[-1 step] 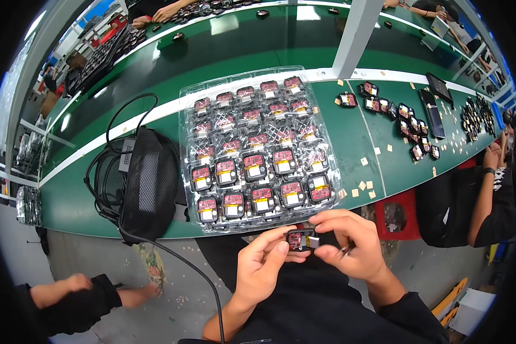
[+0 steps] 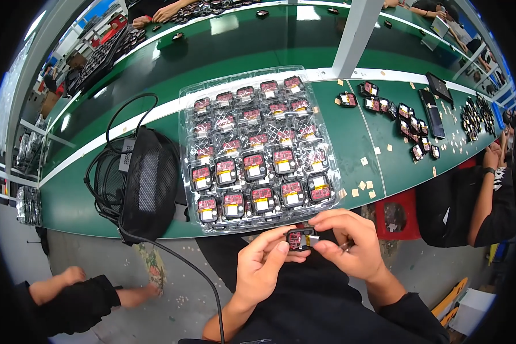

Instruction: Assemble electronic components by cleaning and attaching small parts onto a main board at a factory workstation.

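- Left hand (image 2: 259, 272): thumb and fingers pinching the left end of a small black case (image 2: 295, 241).
- Case: one, held just off the tray's near edge, above the person's lap; red board inside, silver block (image 2: 312, 241) at its right end.
- Right hand (image 2: 352, 247): forefinger and thumb at the case's right end, thumb beside the block; cannot tell whether they press.
- Clear plastic tray (image 2: 185, 143): on the green table (image 2: 69, 209), filled with similar cases.
- Black bag (image 2: 150, 183): left of the tray.
- Loose cases (image 2: 407, 123): on the table, right of the tray.
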Available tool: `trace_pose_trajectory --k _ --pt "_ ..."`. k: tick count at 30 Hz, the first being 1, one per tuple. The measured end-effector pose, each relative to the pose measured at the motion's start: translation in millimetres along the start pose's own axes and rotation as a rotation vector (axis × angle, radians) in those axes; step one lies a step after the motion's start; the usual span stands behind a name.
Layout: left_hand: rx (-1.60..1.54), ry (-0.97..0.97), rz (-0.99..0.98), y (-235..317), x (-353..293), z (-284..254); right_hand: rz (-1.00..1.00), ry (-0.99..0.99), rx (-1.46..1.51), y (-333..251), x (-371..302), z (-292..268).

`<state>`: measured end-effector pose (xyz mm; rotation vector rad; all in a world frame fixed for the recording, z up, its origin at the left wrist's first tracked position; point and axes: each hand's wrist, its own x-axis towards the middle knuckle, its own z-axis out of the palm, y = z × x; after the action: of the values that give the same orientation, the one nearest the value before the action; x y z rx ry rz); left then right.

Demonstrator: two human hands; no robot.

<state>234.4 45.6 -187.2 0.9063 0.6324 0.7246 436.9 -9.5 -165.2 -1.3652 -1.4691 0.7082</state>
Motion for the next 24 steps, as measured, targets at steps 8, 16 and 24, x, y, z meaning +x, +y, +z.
trace_pose_trajectory --k 8,16,24 --pt "0.138 0.103 0.056 -1 -2 4 0.449 0.003 0.510 7 -10 15" --pt "0.191 0.201 0.115 -3 -5 8 0.495 -0.006 0.580 9 -7 24" --pt "0.475 0.189 0.231 -9 -6 6 0.546 0.019 0.783 19 -8 36"
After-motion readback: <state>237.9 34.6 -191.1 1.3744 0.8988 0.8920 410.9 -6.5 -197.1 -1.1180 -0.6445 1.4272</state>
